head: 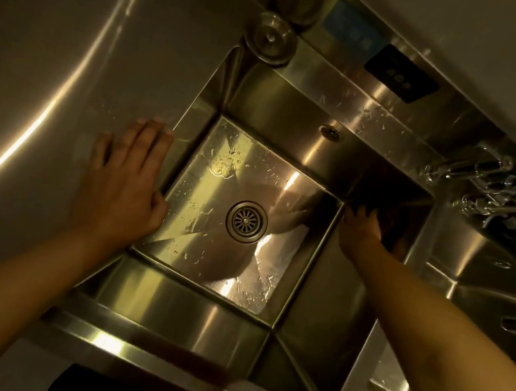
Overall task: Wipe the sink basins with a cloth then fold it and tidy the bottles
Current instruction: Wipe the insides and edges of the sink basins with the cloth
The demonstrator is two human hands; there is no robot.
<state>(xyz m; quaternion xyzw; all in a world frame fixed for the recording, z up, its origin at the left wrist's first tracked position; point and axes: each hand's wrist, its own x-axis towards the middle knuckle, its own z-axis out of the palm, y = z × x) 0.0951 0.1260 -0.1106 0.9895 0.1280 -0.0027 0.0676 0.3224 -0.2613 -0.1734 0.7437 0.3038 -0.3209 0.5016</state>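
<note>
Cloth [393, 218] pressed to basin [308, 272] wall by right hand [363, 233] fingers [358, 212].

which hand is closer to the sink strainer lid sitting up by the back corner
Left. The left hand lies flat on the counter by the basin's left rim, below the strainer lid. The right hand is down against the basin's right wall on a dark cloth, farther off.

Steel counter [49, 65] around a sunken sink basin [298, 106], wet with droplets; round strainer plug [271, 38] at the far corner; left hand [125, 183] flat on the rim.
</note>
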